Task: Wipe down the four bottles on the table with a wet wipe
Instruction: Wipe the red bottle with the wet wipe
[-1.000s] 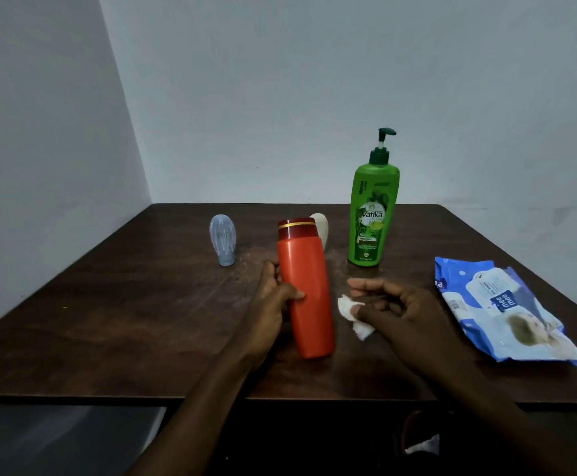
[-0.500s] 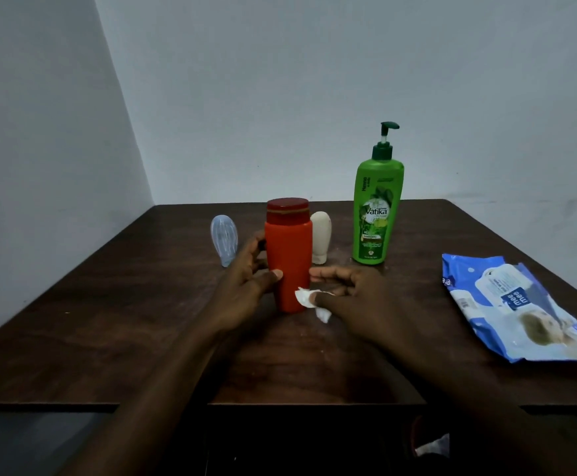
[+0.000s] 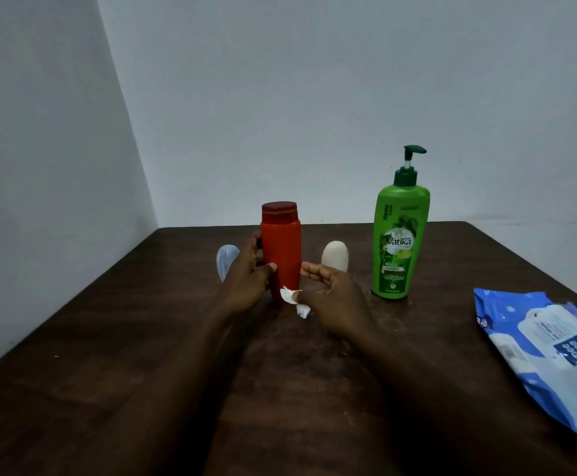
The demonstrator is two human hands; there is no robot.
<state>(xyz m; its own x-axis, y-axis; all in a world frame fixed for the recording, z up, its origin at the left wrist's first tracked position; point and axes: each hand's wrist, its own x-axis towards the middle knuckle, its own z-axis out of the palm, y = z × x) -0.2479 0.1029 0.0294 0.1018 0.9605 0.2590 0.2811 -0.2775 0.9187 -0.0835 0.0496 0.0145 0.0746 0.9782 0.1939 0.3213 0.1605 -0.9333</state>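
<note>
Head view: red bottle (image 3: 280, 249) upright on the table (image 3: 136, 338), left hand (image 3: 246, 283) curled round its left side. Right hand (image 3: 335, 297) pinches a crumpled wet wipe (image 3: 287, 293) at the bottle's base, other fingers loosely extended. Clear bottle (image 3: 226, 262), white bottle (image 3: 335, 257) and green pump bottle (image 3: 398, 242) stand alongside. Likely wiping the red one: hold it steady, drag the wipe up to the cap, turn it between strokes.
</note>
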